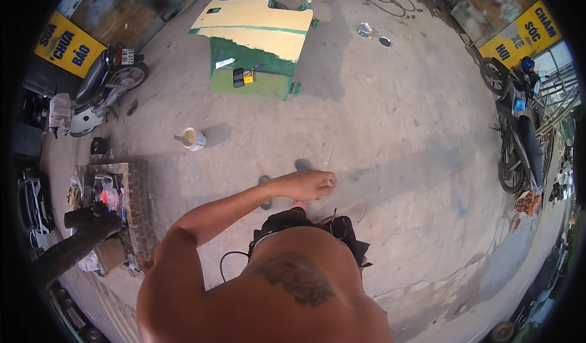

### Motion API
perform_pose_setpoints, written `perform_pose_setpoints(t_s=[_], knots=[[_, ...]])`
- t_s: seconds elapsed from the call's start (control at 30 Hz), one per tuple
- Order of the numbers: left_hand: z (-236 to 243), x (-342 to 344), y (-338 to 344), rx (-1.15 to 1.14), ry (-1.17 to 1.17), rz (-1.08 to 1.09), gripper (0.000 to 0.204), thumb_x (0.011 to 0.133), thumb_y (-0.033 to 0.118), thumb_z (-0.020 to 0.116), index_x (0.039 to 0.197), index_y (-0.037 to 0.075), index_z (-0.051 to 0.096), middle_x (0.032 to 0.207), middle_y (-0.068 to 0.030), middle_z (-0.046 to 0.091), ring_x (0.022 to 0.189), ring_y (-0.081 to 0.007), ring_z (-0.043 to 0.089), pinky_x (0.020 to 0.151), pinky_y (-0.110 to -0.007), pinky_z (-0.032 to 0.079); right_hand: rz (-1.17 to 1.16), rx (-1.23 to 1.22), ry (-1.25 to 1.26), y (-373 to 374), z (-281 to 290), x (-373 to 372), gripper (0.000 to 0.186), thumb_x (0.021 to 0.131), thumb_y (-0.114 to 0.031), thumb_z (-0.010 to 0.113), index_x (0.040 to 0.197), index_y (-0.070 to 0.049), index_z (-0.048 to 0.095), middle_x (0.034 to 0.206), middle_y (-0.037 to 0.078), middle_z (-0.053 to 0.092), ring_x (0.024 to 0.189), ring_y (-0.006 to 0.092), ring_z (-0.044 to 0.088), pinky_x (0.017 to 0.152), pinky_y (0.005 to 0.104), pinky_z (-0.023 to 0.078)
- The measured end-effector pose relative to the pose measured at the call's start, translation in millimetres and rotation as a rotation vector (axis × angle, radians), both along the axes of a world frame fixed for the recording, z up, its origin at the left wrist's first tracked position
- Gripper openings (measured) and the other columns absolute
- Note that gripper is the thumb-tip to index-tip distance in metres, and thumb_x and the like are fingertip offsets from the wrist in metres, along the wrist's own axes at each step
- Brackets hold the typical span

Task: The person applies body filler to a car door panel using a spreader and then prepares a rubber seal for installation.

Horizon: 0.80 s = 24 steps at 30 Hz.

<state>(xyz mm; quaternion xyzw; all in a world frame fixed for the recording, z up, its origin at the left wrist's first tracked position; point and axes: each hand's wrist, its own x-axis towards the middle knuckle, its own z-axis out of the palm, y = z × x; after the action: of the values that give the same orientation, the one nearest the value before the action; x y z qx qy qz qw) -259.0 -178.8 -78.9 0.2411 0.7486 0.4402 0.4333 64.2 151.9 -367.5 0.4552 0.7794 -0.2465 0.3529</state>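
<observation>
Bare torso nearest; left hand loosely curled, cannot tell if its grip holds anything; right hand unseen; door panel is cream-coated above, green below, judged part-done.

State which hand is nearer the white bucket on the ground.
Left, as the only hand showing. The left hand is in front of the body, apart from the white bucket, lower and to its right in the picture. The right hand is out of view, so its distance is unknown.
</observation>
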Motion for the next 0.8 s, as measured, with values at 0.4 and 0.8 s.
perform_pose_setpoints(t_s=[0.4, 0.8], knots=[[261.4, -84.6, 188.9, 1.039, 0.177, 0.051, 0.030, 0.087, 0.009, 0.055, 0.112, -0.005, 0.046, 0.096, -0.0190, 0.059, 0.087, -0.0276, 0.060, 0.076, -0.037, 0.048, 0.132, 0.362, 0.307, 211.1, -29.1, -179.3, 0.044, 0.081, -0.036, 0.062, 0.088, 0.006, 0.068, 0.088, 0.029, 0.067, 0.087, 0.0448, 0.066, 0.074, 0.0509, 0.053], [263.8, -195.4, 339.6, 0.870, 0.206, -0.113, 0.030, 0.086, 0.007, 0.058, 0.111, -0.006, 0.052, 0.097, -0.0181, 0.061, 0.086, -0.0267, 0.062, 0.077, -0.037, 0.050, 0.188, 0.062, 0.183, 276.7, -55.1, -335.7, 0.044, 0.081, -0.036, 0.060, 0.092, 0.005, 0.068, 0.094, 0.030, 0.067, 0.092, 0.0444, 0.065, 0.079, 0.0510, 0.053]])
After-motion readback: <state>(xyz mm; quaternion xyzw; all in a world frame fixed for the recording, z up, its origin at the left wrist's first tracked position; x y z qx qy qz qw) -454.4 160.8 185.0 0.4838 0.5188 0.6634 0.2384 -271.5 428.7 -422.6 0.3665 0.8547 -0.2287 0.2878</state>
